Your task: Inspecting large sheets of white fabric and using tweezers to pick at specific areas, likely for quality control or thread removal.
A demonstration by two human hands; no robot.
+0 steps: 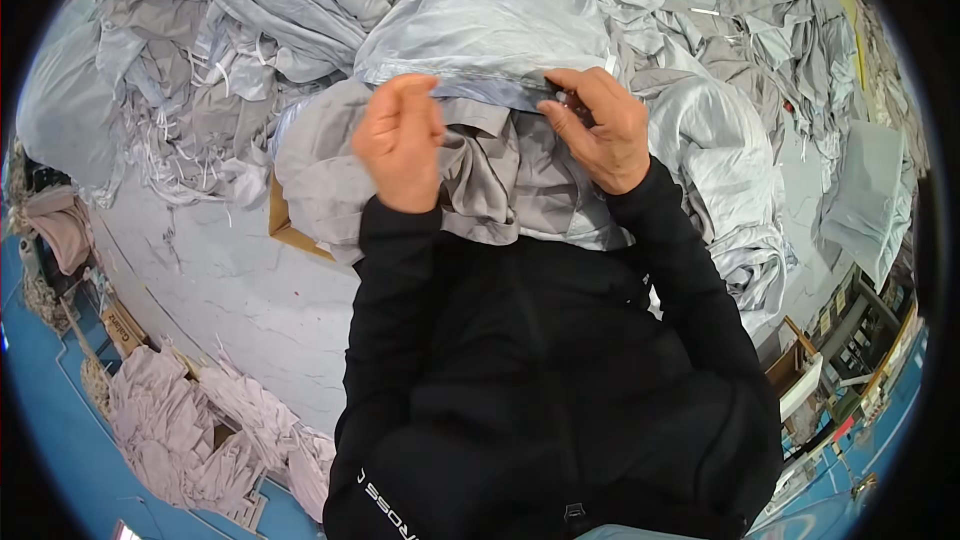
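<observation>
My left hand pinches the folded edge of the pale grey cloth, fingers curled tight; my right hand clamps the same edge further along, thumb on top; the cloth stretches between both grips, bulging away over the heap of grey fabric on the table.
</observation>
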